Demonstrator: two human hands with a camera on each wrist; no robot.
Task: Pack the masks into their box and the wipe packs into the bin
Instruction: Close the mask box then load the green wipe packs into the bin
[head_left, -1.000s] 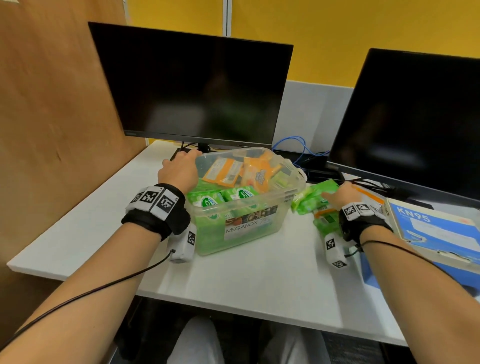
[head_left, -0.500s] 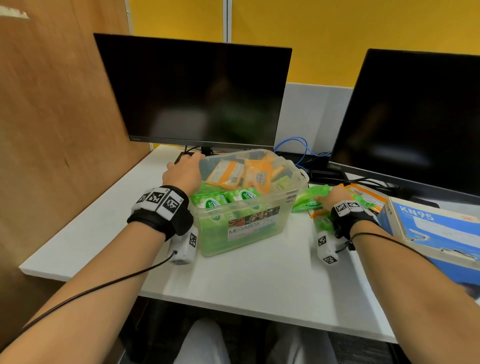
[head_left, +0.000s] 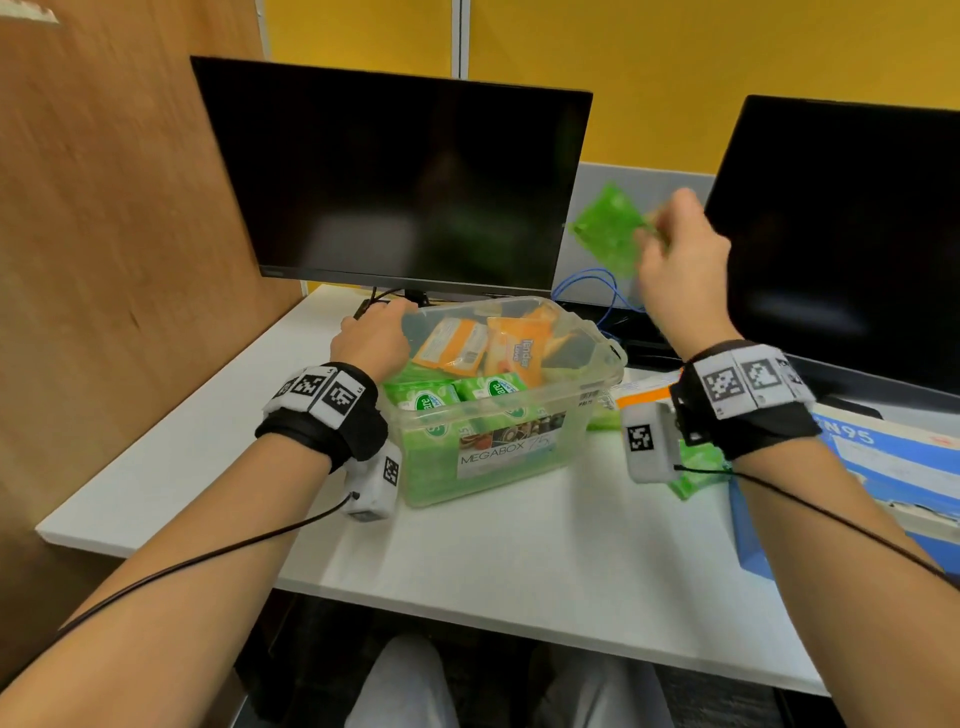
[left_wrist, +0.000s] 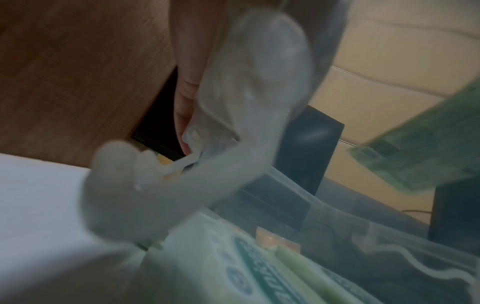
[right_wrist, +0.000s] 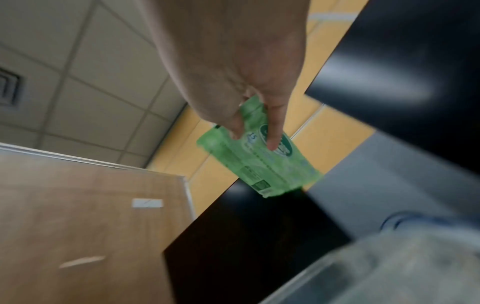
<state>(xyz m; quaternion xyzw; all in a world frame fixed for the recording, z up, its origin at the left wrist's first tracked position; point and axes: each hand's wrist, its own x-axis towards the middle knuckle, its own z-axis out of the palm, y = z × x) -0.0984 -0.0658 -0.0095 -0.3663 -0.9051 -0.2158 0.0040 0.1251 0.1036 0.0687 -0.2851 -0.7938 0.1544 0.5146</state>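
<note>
A clear plastic bin (head_left: 592, 358) marked MEGABOX sits mid-desk, filled with several green and orange wipe packs. My left hand (head_left: 376, 338) grips its far left rim, fingers (left_wrist: 185, 115) curled over the edge. High above the bin's right side, my right hand (head_left: 675, 254) pinches a green wipe pack (head_left: 605, 228) by one end; thumb and fingers (right_wrist: 274, 131) clamp the green wipe pack (right_wrist: 262, 162) as it hangs down. More green and orange packs (head_left: 696, 467) lie on the desk right of the bin. The blue KN95 mask box (head_left: 883, 467) is at the right edge.
Two dark monitors (head_left: 395, 176) stand behind the bin, the second monitor (head_left: 841, 234) at right. A wooden partition (head_left: 104, 234) walls the left side. Blue cables (head_left: 597, 291) run behind the bin. White desk (head_left: 519, 561) surface lies in front.
My right hand has lifted from the pile of packs on the desk, taking a green wipe pack up and left above the bin. My left hand stays on the bin rim.
</note>
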